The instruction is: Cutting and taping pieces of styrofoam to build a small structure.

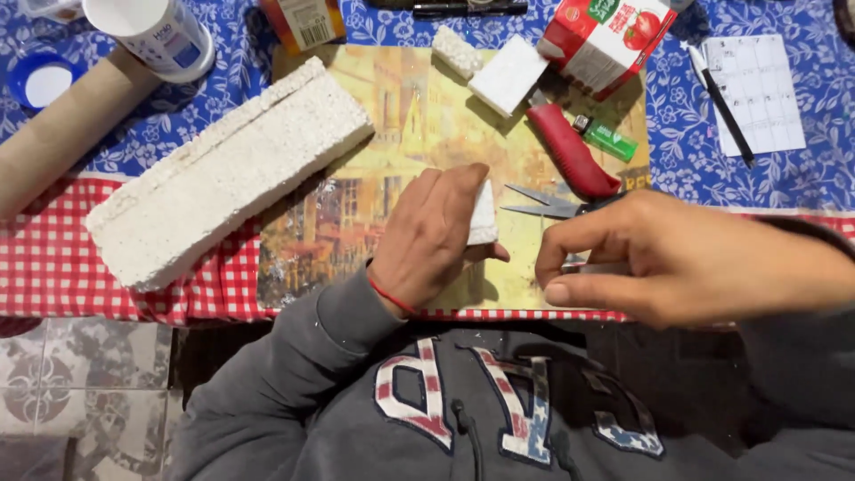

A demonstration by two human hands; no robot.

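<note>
Two hands at work: left hand (432, 236) closed over a small foam block (482, 214) on the picture board (419, 125), mid-cut. Right hand (641, 258) pinched, contents unclear; scissors (570, 183) just beyond. Next likely needs block steadied.

Carton: we see a red and white box (604, 37) with a tomato picture and a green patch, lying tilted at the top edge, right of centre.
Tube: our white cylinder (153, 34) with a blue-printed label lies at top left.
Barcode pack: we see an orange package (303, 21) with a white barcode label at the top edge, partly cut off.
Printed sheet: we find a white gridded paper (757, 91) at far right on the blue floral cloth.
</note>
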